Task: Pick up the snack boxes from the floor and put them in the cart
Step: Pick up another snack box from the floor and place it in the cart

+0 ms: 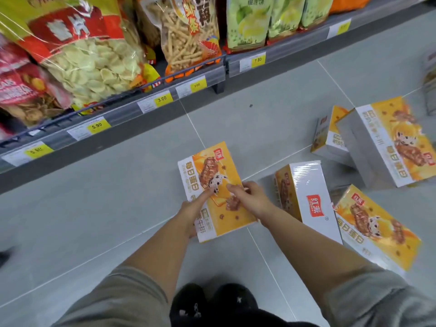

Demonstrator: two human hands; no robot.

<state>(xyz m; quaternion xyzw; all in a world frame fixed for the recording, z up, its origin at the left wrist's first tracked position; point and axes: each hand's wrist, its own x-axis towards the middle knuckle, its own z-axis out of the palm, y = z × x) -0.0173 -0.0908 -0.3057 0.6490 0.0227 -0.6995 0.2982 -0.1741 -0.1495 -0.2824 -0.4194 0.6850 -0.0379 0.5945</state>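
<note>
An orange-and-white snack box (213, 171) is held face up just above the grey tiled floor, in the middle of the view. My left hand (192, 212) grips its near left edge, and my right hand (247, 197) grips its right side with the thumb on top. Several more boxes of the same kind lie on the floor to the right: one on its side (306, 197), one flat at the near right (377, 227), one large box further back (387, 142), and another behind it (326, 135). No cart is in view.
A low store shelf (141, 107) with yellow price tags runs along the left and back, filled with snack bags (89, 57). My black shoes (212, 300) are at the bottom centre. A blurred object (430, 76) sits at the far right edge.
</note>
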